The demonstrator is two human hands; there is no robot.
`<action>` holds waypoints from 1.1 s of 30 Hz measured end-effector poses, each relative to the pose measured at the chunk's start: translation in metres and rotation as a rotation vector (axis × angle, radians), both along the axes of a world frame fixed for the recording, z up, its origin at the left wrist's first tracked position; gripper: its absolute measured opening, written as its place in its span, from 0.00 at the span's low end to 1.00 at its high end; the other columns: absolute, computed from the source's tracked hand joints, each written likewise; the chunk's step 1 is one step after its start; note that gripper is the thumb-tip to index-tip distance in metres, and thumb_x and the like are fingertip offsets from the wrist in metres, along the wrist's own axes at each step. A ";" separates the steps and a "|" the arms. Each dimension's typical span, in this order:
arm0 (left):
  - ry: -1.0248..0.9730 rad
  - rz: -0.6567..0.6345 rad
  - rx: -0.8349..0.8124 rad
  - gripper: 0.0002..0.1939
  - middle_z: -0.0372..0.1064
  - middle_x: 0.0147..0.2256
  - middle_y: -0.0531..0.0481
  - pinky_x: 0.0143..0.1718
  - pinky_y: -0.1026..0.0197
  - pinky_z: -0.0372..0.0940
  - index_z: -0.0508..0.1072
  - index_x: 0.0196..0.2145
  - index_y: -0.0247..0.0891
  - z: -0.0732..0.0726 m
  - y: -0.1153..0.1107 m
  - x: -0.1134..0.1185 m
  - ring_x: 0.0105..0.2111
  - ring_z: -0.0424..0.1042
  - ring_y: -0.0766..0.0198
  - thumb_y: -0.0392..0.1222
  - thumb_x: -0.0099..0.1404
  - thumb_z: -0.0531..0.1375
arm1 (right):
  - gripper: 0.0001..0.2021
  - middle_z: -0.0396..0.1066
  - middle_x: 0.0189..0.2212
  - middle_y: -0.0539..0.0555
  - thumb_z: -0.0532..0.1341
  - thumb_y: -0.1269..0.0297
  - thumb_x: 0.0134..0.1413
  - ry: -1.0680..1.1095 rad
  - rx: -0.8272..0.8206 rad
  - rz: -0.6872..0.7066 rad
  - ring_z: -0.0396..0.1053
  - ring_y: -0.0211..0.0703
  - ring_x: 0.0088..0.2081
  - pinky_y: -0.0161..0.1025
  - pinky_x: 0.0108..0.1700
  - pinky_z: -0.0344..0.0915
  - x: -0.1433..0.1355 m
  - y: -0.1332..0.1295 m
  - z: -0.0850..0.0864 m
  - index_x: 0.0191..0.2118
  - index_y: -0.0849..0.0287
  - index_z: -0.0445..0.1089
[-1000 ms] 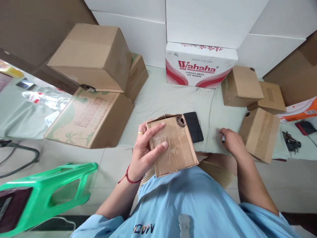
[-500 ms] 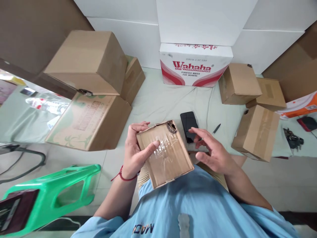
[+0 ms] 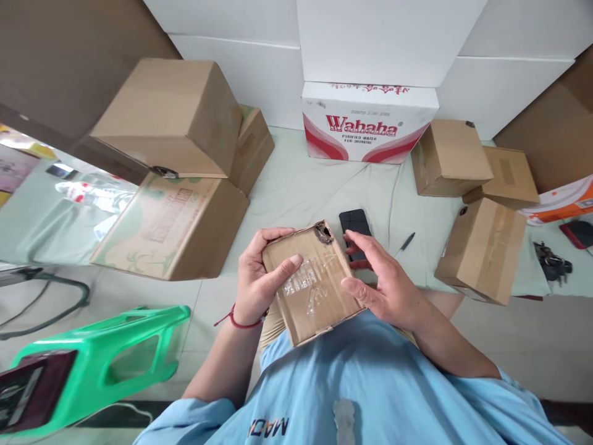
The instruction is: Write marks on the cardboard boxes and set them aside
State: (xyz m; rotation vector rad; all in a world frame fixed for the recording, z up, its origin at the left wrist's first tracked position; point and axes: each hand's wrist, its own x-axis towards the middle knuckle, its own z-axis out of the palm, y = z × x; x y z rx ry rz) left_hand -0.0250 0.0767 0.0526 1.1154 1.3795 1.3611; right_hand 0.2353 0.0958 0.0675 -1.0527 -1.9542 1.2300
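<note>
A small flat cardboard box [image 3: 319, 309] is tilted in front of my blue shirt. Clear tape crosses its top face, and the far right corner has a dark, torn hole. My left hand [image 3: 262, 278] grips its left side, thumb pressed on the top face and fingers around the edge. At the box's right edge is my right hand [image 3: 382, 278], open, fingers spread. Its thumb overlaps the edge; whether it touches I cannot tell. Just beyond those fingers, a black phone [image 3: 354, 222] lies on the pale cloth, with a dark pen [image 3: 407, 241] to its right.
Large cardboard boxes [image 3: 162, 117] are stacked at left. A white and red Wahaba carton [image 3: 370, 123] stands at the back. Several brown boxes [image 3: 482, 247] sit at right, near keys [image 3: 553, 262]. A green plastic stool [image 3: 92, 346] stands on the floor at lower left.
My right hand has moved left to the box's right edge, its thumb now over that edge. The box has shifted slightly right and up in my left hand.
</note>
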 end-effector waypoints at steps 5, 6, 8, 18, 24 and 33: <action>0.006 0.062 0.067 0.28 0.78 0.54 0.45 0.53 0.50 0.75 0.75 0.55 0.45 -0.012 -0.003 0.007 0.53 0.78 0.49 0.58 0.63 0.74 | 0.32 0.73 0.65 0.66 0.61 0.41 0.73 -0.007 -0.224 0.059 0.76 0.55 0.63 0.48 0.57 0.81 0.009 -0.006 0.000 0.71 0.55 0.67; -0.014 0.073 0.087 0.29 0.77 0.55 0.44 0.54 0.49 0.75 0.73 0.56 0.45 -0.017 -0.005 0.008 0.54 0.78 0.48 0.62 0.65 0.70 | 0.29 0.75 0.63 0.65 0.60 0.42 0.74 -0.011 -0.236 0.071 0.78 0.54 0.61 0.46 0.56 0.81 0.010 -0.006 0.002 0.69 0.56 0.70; -0.086 0.055 0.099 0.31 0.76 0.56 0.43 0.55 0.48 0.75 0.72 0.58 0.46 -0.031 -0.007 0.010 0.55 0.78 0.47 0.70 0.70 0.61 | 0.25 0.78 0.60 0.62 0.58 0.45 0.76 -0.015 -0.214 0.057 0.80 0.51 0.57 0.44 0.53 0.81 0.012 -0.005 0.008 0.66 0.55 0.73; 0.026 -0.254 -0.087 0.37 0.72 0.64 0.39 0.68 0.45 0.65 0.70 0.66 0.44 -0.082 -0.001 -0.001 0.67 0.70 0.44 0.62 0.67 0.71 | 0.24 0.83 0.52 0.55 0.56 0.44 0.77 -0.062 -0.104 -0.305 0.80 0.48 0.52 0.40 0.52 0.76 0.055 0.008 -0.011 0.62 0.54 0.77; -0.070 -0.116 -0.146 0.38 0.74 0.59 0.41 0.54 0.54 0.73 0.74 0.61 0.43 -0.085 0.009 0.015 0.58 0.75 0.48 0.64 0.61 0.74 | 0.22 0.83 0.47 0.53 0.62 0.42 0.72 0.034 -0.264 -0.412 0.80 0.47 0.47 0.41 0.47 0.75 0.078 0.003 -0.032 0.58 0.52 0.79; -0.360 -0.464 -0.441 0.50 0.75 0.61 0.34 0.48 0.55 0.73 0.69 0.72 0.39 -0.072 -0.006 -0.014 0.52 0.78 0.47 0.66 0.60 0.75 | 0.27 0.84 0.41 0.55 0.77 0.41 0.47 0.418 -0.670 -0.597 0.80 0.48 0.39 0.41 0.42 0.73 0.062 0.030 -0.055 0.47 0.54 0.81</action>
